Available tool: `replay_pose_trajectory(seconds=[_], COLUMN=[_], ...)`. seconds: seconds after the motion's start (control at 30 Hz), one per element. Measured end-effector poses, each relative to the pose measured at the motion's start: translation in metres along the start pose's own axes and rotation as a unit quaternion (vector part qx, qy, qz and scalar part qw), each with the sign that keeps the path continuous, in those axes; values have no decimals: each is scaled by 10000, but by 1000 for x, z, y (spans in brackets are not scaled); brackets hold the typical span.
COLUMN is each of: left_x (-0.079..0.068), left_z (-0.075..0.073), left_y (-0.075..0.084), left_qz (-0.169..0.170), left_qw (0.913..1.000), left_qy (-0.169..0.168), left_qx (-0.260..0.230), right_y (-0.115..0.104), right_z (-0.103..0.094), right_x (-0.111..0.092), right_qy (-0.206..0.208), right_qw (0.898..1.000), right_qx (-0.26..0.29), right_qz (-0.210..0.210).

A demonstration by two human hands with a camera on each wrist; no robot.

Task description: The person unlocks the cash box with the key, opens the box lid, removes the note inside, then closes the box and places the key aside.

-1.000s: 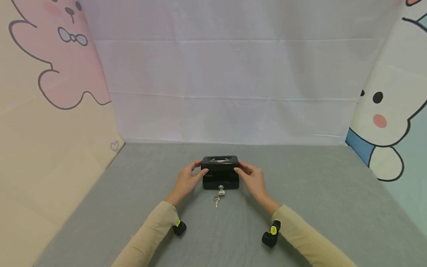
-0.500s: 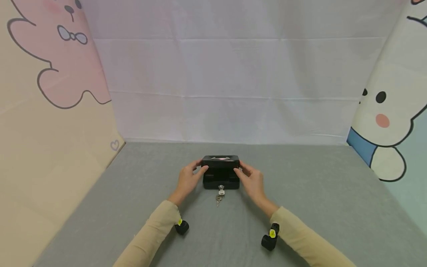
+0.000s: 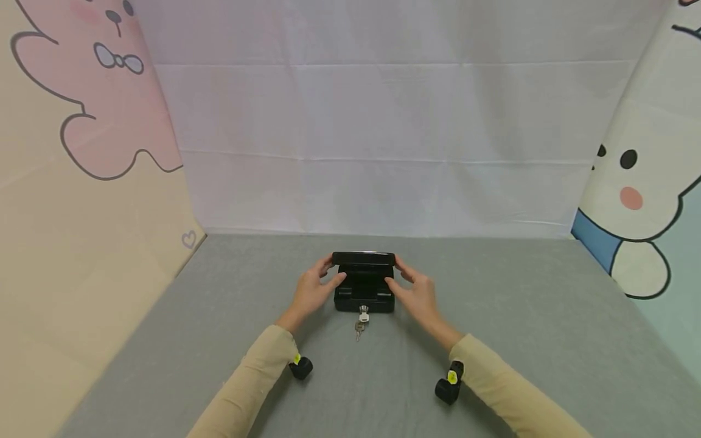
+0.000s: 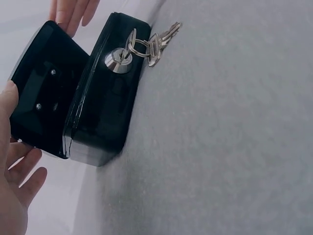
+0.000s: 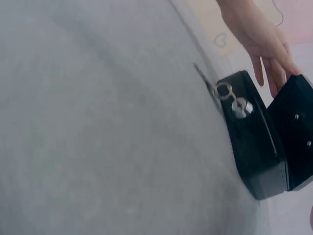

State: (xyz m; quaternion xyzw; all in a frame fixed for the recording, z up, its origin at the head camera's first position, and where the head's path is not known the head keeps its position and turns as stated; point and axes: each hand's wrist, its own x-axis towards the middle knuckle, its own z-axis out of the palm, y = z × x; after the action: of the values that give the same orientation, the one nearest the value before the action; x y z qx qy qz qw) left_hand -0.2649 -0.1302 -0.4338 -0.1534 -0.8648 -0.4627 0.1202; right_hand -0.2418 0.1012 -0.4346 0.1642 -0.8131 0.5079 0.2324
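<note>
A small black cash box (image 3: 364, 303) sits on the grey cloth in the head view, with its lid (image 3: 364, 259) raised and its inside dark. My left hand (image 3: 309, 296) holds the lid's left end, thumb in front and fingers behind. At the other end, my right hand (image 3: 418, 298) holds the lid the same way. In the left wrist view, two screw heads show on the lid's inner face (image 4: 46, 90). A key stands in the silver lock (image 4: 119, 60) on the front wall, and a second key (image 4: 155, 48) hangs from its ring.
Grey cloth (image 3: 361, 389) covers the table around the box. A white curtain (image 3: 378, 121) rises behind it. Printed cartoon sheets (image 3: 98, 243) border the left and right sides. A black wrist camera (image 3: 449, 386) sits at each cuff.
The lid has swung further up and back, so its top handle is now out of sight and more of the inside shows. Both hands moved with it; the hanging key swung slightly.
</note>
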Motion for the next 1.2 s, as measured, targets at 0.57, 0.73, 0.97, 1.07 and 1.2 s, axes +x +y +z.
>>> replay_pose_trajectory(seconds=[0.57, 0.73, 0.97, 1.07, 1.2], left_x=[4, 5, 7, 8, 9], left_z=[0, 0, 2, 2, 3], left_y=[-3, -4, -5, -5, -6], left_qz=[234, 383, 409, 374, 348], left_qw=[9992, 9986, 9980, 9981, 9982], left_qy=[-274, -298, -386, -397, -430], left_qx=[-184, -206, -282, -285, -217], right_y=[18, 19, 20, 21, 21], right_z=[-12, -12, -11, -11, -10], right_x=[12, 15, 18, 20, 22], right_qy=[-1032, -1149, -1209, -1275, -1401], right_qw=[9927, 9915, 9899, 9890, 9875], right_qx=[-197, -341, -552, -560, -575], right_qz=[-598, -500, -488, -495, -434])
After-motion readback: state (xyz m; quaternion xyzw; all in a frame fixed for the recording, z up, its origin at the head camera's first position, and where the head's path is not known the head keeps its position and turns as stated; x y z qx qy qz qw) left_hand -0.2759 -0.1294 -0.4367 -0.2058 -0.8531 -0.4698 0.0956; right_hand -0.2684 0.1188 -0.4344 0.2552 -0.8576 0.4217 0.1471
